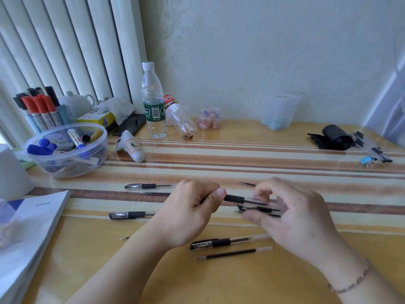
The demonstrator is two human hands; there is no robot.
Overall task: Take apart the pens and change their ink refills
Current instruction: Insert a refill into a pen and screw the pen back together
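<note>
My left hand (192, 212) was curled into a fist around one end of a pen (235, 198), thumb pressed on top, so that its black grip stuck out to the right; my right hand (291, 218) was blurred, its fingers (262, 194) loosely bent at the pen's clear barrel, and I could not tell whether they were pinching it; under that hand lay a small cluster of dark pen parts (258, 209) on the desk (219, 281). Nearer to me lay a capped pen (219, 242) and, just beside it, a loose refill (232, 253); to the left of my left hand lay two more capped pens (144, 186) (129, 215), with a thin refill (155, 193) between them; another refill tip (246, 183) showed beyond my right hand. A clear bowl of markers (68, 150) stood at the far left, with a water bottle (153, 102) behind it near the wall.
</note>
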